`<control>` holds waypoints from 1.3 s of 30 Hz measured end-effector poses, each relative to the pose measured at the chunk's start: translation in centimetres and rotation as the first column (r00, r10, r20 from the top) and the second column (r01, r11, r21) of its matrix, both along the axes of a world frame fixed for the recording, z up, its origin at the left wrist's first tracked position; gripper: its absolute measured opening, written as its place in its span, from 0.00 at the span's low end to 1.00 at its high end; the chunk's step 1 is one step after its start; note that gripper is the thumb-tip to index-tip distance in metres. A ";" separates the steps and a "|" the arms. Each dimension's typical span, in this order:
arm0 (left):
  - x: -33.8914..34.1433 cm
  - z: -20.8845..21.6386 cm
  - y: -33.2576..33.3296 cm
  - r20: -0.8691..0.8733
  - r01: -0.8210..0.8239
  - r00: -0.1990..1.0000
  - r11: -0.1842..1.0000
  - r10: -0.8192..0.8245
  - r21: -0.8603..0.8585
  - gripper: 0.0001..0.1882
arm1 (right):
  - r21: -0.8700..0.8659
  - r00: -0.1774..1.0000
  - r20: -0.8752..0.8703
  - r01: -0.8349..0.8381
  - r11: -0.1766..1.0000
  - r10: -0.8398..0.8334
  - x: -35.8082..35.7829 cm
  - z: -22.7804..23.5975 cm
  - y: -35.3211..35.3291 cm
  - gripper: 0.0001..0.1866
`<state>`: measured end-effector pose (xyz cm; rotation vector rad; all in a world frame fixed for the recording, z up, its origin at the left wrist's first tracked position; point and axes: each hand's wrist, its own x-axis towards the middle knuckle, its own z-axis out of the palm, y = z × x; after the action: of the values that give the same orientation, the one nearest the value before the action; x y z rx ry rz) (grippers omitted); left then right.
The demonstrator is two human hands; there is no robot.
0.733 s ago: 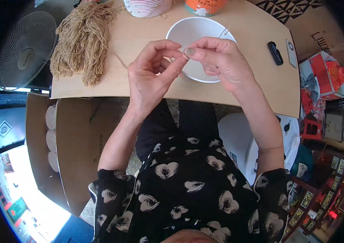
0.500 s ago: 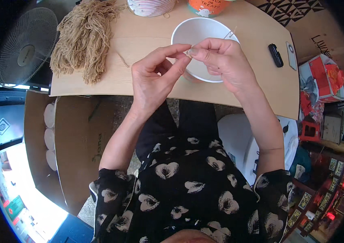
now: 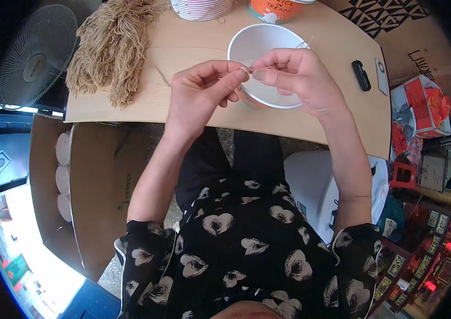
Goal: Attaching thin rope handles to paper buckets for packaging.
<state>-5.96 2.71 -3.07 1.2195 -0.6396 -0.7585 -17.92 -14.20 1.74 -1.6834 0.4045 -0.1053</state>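
Note:
My left hand [image 3: 196, 95] and my right hand [image 3: 294, 74] meet over a white-lined bucket [image 3: 239, 45] near the table's front edge. Thumb and forefinger of each are pinched together on a short bit of tan string [image 3: 245, 70], mostly hidden by the fingers. A thin string end [image 3: 311, 40] sticks out at the bucket's right rim, behind my right hand. To the left lies a thick bundle of tan strings [image 3: 109, 53], and one loose string [image 3: 162, 76] rests on the tabletop beside it.
At the table's back stand a stack of white striped buckets [image 3: 201, 9] and an orange printed bucket [image 3: 276, 10]. A black pen-like case [image 3: 361, 75] lies right. Left are a fan [image 3: 35, 66] and a cardboard box [image 3: 98, 196] holding white round items. A red-and-white box [image 3: 422, 106] stands right.
My fingertips have come slightly apart, the left hand shifting a little left and the right one a little right. A bit of the string now shows at the left fingertips.

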 end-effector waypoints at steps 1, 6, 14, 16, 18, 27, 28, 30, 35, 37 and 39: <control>0.4 0.1 0.0 -0.027 0.042 0.999 0.999 -0.042 0.013 0.10 | -0.078 0.998 0.064 0.011 0.997 -0.006 0.0 -0.4 -0.2 0.08; 1.5 1.2 0.1 -0.066 0.176 0.983 0.982 -0.172 0.062 0.11 | -0.181 0.996 0.095 0.014 0.983 0.003 -0.1 0.5 -0.7 0.08; 2.2 1.4 -0.2 -0.161 0.321 0.938 0.945 -0.307 0.067 0.11 | -0.302 0.975 0.217 0.112 0.947 -0.046 0.4 -0.8 -0.1 0.10; 2.4 1.3 -0.2 -0.224 0.342 0.919 0.939 -0.323 0.048 0.11 | -0.354 0.961 0.273 0.149 0.923 -0.051 0.0 -0.7 0.3 0.11; 2.2 1.3 -0.4 -0.231 0.321 0.924 0.946 -0.304 0.039 0.11 | -0.402 0.944 0.326 0.185 0.897 -0.049 -0.6 -0.6 0.7 0.12; 1.6 1.5 -0.5 -0.179 0.282 0.946 0.958 -0.270 0.051 0.12 | -0.483 0.936 0.352 0.188 0.855 -0.007 -1.1 -0.7 1.9 0.07; 1.6 1.3 -0.5 -0.165 0.295 0.944 0.955 -0.285 0.040 0.12 | -0.479 0.933 0.359 0.195 0.856 -0.012 -1.1 -0.8 1.9 0.06; 1.6 1.0 -0.6 -0.153 0.285 0.949 0.958 -0.277 0.036 0.11 | -0.475 0.931 0.365 0.199 0.857 -0.014 -1.0 -0.8 2.0 0.05; 1.3 1.3 -0.7 -0.188 0.241 0.952 0.970 -0.242 -0.029 0.11 | -0.461 0.933 0.358 0.216 0.861 -0.042 -1.1 -0.8 2.1 0.04; 1.1 1.2 -0.8 -0.243 0.229 0.941 0.972 -0.237 -0.058 0.11 | -0.441 0.932 0.361 0.212 0.872 -0.044 -1.2 -1.1 1.8 0.05; 0.9 1.1 -1.0 -0.230 0.213 0.948 0.975 -0.220 -0.056 0.11 | -0.419 0.930 0.364 0.208 0.884 -0.046 -1.2 -1.3 1.6 0.05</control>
<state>-5.11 1.70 -1.98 1.0216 -0.5922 -1.0570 -19.17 -12.56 0.41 -2.0457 0.2328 -0.6299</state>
